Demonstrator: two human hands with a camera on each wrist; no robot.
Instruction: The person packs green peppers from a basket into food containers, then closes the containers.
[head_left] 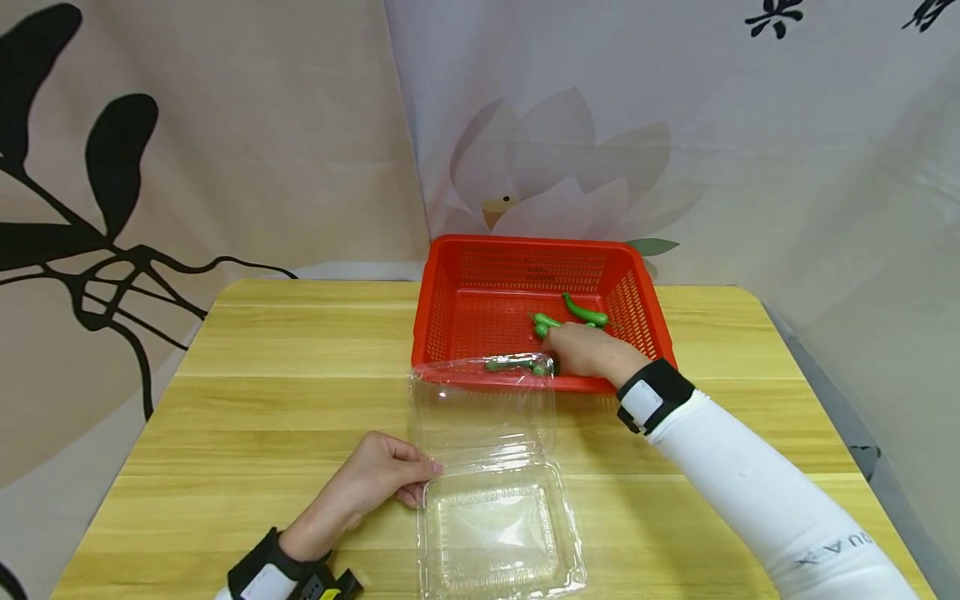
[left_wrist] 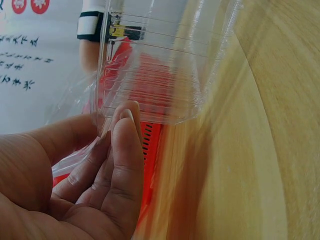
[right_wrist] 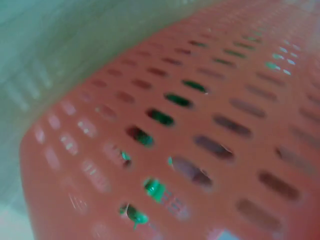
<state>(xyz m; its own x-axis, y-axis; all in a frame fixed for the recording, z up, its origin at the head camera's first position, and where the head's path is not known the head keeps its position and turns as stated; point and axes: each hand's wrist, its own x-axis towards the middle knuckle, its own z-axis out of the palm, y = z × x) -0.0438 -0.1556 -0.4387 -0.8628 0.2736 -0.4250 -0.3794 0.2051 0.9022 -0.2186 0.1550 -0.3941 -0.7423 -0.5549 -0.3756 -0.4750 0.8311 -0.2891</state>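
A clear plastic clamshell box (head_left: 495, 542) stands with its lid raised on the table in the head view. My left hand (head_left: 375, 477) pinches its left edge near the hinge, thumb against fingers; the left wrist view shows this grip close up. Inside the red basket (head_left: 525, 244), my right hand (head_left: 588, 350) reaches down among green chili peppers (head_left: 587, 312). Its fingertips are hidden, and I cannot tell if they hold a pepper. In the right wrist view the basket's slotted wall (right_wrist: 200, 125) fills most of the picture, with green showing through the slots.
The basket stands at the far side of the wooden table (head_left: 315, 367), close to a printed cloth backdrop (head_left: 315, 125). The raised lid (head_left: 480, 417) overlaps the basket's front rim in the head view. A white sleeve (head_left: 765, 492) covers my right arm.
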